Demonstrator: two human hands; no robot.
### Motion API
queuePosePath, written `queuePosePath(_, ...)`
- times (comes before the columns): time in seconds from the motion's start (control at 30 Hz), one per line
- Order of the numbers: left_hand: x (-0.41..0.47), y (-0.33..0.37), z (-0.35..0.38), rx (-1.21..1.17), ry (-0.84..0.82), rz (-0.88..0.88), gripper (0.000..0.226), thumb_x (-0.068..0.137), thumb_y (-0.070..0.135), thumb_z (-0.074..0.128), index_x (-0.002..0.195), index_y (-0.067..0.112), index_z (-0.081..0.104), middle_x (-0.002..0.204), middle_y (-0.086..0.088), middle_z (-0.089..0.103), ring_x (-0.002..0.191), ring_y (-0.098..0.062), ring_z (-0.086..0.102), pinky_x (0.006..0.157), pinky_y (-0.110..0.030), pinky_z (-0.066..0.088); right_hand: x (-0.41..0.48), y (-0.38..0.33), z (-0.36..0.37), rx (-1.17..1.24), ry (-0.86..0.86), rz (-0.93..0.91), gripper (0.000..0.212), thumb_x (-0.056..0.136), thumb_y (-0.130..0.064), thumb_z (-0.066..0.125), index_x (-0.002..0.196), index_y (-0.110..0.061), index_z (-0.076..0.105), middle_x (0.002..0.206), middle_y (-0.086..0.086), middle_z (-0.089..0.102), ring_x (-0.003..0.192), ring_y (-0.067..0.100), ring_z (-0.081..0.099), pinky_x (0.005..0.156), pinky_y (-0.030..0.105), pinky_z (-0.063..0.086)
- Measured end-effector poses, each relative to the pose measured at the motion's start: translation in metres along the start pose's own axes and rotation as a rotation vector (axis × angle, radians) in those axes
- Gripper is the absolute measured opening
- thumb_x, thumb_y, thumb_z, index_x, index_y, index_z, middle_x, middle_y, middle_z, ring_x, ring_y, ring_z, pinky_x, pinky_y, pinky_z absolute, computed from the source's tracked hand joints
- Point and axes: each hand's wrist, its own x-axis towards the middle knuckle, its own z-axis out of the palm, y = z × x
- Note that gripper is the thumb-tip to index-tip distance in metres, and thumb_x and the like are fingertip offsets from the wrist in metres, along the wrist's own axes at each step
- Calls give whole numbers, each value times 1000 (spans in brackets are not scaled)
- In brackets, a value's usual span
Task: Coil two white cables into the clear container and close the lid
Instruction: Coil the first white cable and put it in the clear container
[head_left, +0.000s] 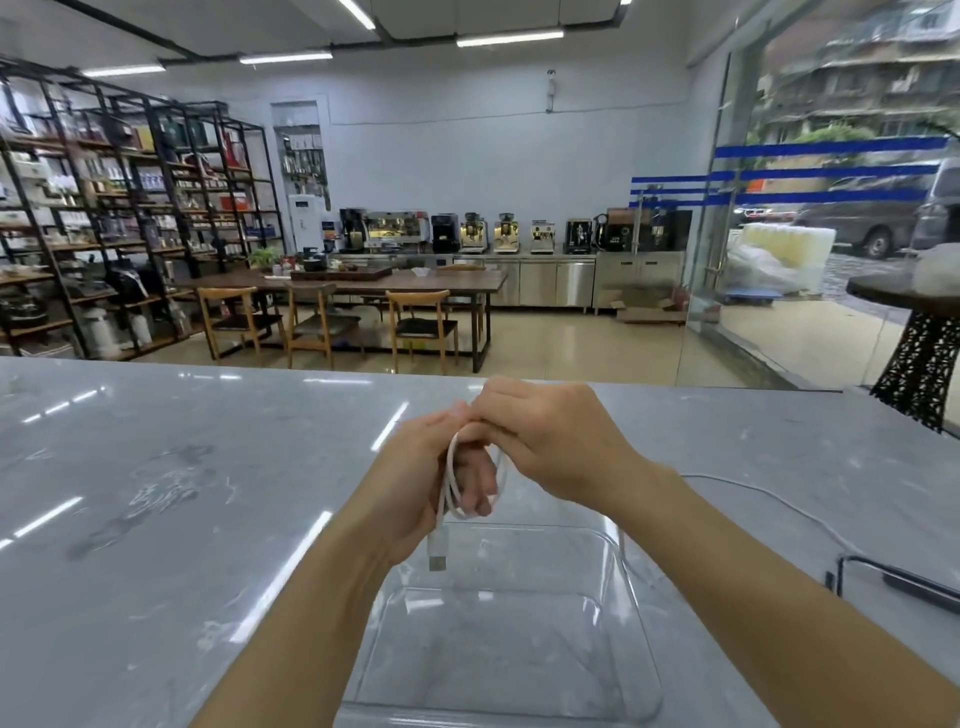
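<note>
**Coiling a white cable above the open container**

Both hands meet above the grey marble worktop (156, 493). The left hand (415, 483) has its grip closed around loops of a white cable (453, 478), whose USB plug (437, 556) hangs below. The right hand (550, 441) pinches the same cable at the top of the coil. Directly beneath stands the clear container (639, 623), lidless. A second white cable (769, 493) trails across the worktop to the right.

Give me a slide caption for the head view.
Both hands, left hand and right hand, wind a white cable above the open clear container.
</note>
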Motion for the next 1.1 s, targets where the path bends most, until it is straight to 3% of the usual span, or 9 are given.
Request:
queuePosePath(0.13, -2, 1, -9, -126, -120, -89, 42, 90, 33, 41, 54, 14, 51, 32, 5, 28, 32, -9, 16, 35, -20, 22, 6, 2, -6, 54, -78, 235, 38, 77, -48, 58, 70, -10, 61, 61, 4, 60, 52, 19, 52, 46, 28, 38)
queuePosePath(0.27, -11, 9, -26, -342, -202, -135, 40, 89, 30, 37, 58, 11, 55, 34, 7, 15, 34, -11, 7, 34, -17, 19, 3, 21, -25, 495, -204, 447, 10, 78, -17, 69, 74, -15, 61, 52, -14, 56, 46, 1, 47, 46, 9, 35)
queuePosePath(0.33, -14, 10, -34, -357, -242, -122, 38, 90, 31, 39, 61, 11, 54, 36, 6, 14, 31, -8, 14, 39, -19, 31, -3, 29, -30, 646, -145, 536, 9, 80, -10, 67, 74, -14, 61, 54, -13, 57, 45, -1, 48, 44, 8, 36)
queuePosePath(0.47, -12, 1, -35, -424, -535, -187, 28, 90, 33, 52, 77, 9, 54, 42, 5, 27, 37, -9, 28, 53, -24, 42, 4, 28, -23, 485, 60, 499, 18, 78, -13, 69, 67, -22, 59, 62, -7, 56, 55, 3, 48, 52, 11, 38)
queuePosePath(0.63, -8, -4, -37, -690, -761, -211, 41, 101, 34, 25, 103, 1, 50, 57, -1, 36, 42, -10, 24, 48, -24, 28, 4, 39, -11, 323, 151, 515, 18, 78, -25, 70, 69, -13, 61, 58, 2, 55, 51, 8, 43, 49, 17, 33)
queuePosePath(0.83, -10, 1, -52, -776, -648, -103, 45, 102, 34, 18, 95, 4, 51, 61, -2, 37, 51, -14, 32, 50, -26, 27, -31, 65, 8, 539, 88, 717, 20, 87, -14, 60, 74, -28, 56, 63, -3, 53, 51, 0, 49, 53, 18, 39)
queuePosePath(0.93, -6, 8, -67, -827, -646, -52, 46, 102, 35, 17, 96, 4, 50, 61, -2, 37, 52, -13, 34, 50, -25, 29, -47, 70, 18, 474, 62, 826, 19, 88, -16, 58, 74, -29, 53, 67, 0, 55, 55, 6, 51, 55, 25, 39)
queuePosePath(1.03, -3, 18, -73, -817, -609, -19, 43, 102, 34, 21, 93, 5, 52, 58, -3, 37, 49, -13, 33, 47, -24, 33, -60, 63, 29, 97, -139, 617, 12, 88, -24, 57, 77, -20, 56, 62, -9, 55, 52, 15, 50, 54, 28, 39)
queuePosePath(1.1, -3, 24, -69, -726, -371, 1, 34, 98, 33, 31, 81, 10, 49, 47, 2, 36, 41, -8, 25, 37, -19, 33, -63, 51, 34, -167, -202, 302, 14, 80, -32, 58, 78, -21, 50, 59, -8, 59, 43, 18, 53, 41, 28, 37)
